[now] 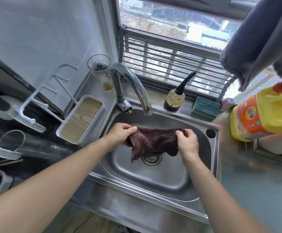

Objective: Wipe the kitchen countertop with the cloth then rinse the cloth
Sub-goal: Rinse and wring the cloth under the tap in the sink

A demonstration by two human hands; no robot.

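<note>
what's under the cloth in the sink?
The sink drain strainer, its far edge covered by the hanging brown cloth. Both hands hold the cloth above the basin; no water visible.

Brown cloth (153, 142) spread over sink (216, 132)

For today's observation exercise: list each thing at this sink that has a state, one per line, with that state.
cloth: spread out, held over the sink
left hand: gripping the cloth's left corner
right hand: pinching its right corner
faucet: no water running
sink: basin empty, drain uncovered
clear tumbler: lying on its side
</note>
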